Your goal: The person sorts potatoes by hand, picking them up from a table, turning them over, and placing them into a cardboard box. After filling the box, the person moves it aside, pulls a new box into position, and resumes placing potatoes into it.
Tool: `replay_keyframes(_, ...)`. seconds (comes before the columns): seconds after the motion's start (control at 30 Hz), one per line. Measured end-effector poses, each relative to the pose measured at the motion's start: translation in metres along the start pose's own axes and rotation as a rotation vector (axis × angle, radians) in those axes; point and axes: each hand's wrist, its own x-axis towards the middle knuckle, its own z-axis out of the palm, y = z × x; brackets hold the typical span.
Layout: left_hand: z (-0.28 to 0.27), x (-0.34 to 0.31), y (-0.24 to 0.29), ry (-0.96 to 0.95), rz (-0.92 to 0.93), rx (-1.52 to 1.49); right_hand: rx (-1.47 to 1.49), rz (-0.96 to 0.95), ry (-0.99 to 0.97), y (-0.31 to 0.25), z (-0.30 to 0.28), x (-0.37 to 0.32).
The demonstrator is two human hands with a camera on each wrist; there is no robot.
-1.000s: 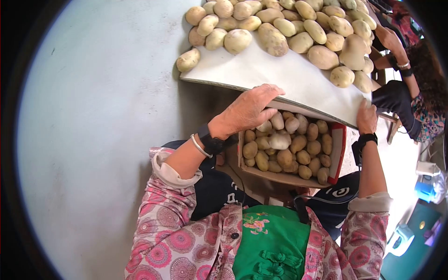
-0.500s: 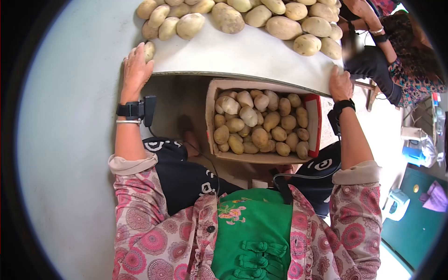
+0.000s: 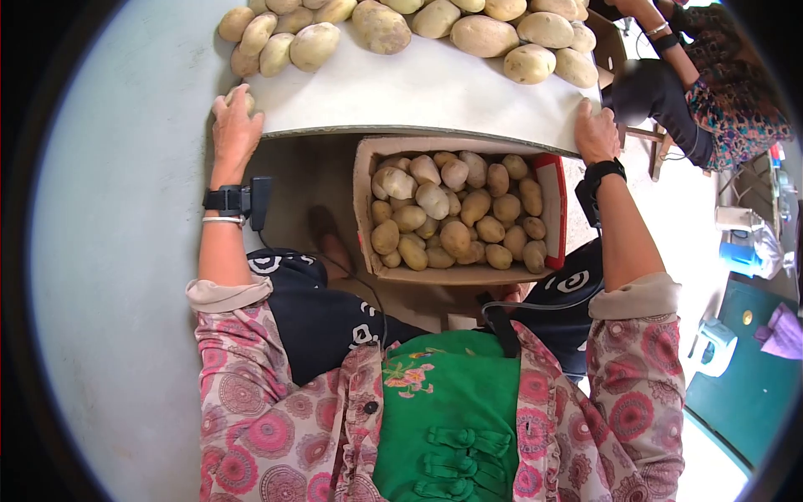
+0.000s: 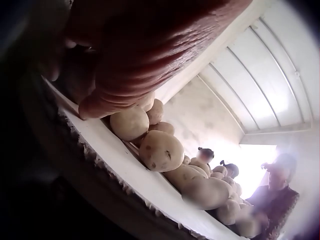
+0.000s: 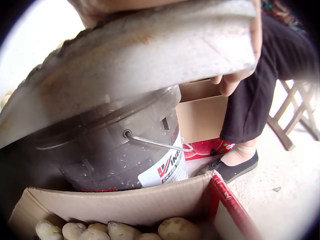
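At the left corner of a white board (image 3: 401, 96), my left hand (image 3: 237, 130) has its fingers curled about a potato (image 3: 243, 102) that it partly hides. In the left wrist view, the thumb (image 4: 92, 107) reaches down to the board's surface near its rough edge. My right hand (image 3: 595, 134) grips the board's right front corner, with fingertips (image 5: 232, 82) wrapped below the edge in the right wrist view. Many potatoes (image 3: 485, 35) lie across the board's far part. Below its front edge stands a cardboard box (image 3: 363, 197) filled with more potatoes (image 3: 456, 238).
A grey bucket (image 5: 100, 155) with a wire handle stands beyond the box, under the board. At the right sits another person (image 3: 661, 109), whose dark shoe (image 5: 235, 167) is near the box. A pale blue-grey surface (image 3: 125, 251) spans the left side.
My left hand has moved left from above the box to the board's left corner, and its fingers have curled round the potato. My right hand has stayed on the right corner.
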Motion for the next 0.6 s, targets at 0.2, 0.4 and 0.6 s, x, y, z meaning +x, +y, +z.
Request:
replay_keyframes(0.2,-0.036,0.004,0.043,-0.153,-0.053,-0.219,0.002,0.002,-0.023,-0.004,-0.002,-0.002)
replay_keyframes(0.4,-0.066,-0.03,0.128,-0.769,0.232,-0.771,-0.009,0.013,-0.008,-0.001,-0.003,-0.002)
replay_keyframes(0.6,-0.036,-0.062,0.153,-0.776,0.471,-0.625,0.0,-0.039,-0.021,-0.001,-0.004,-0.004)
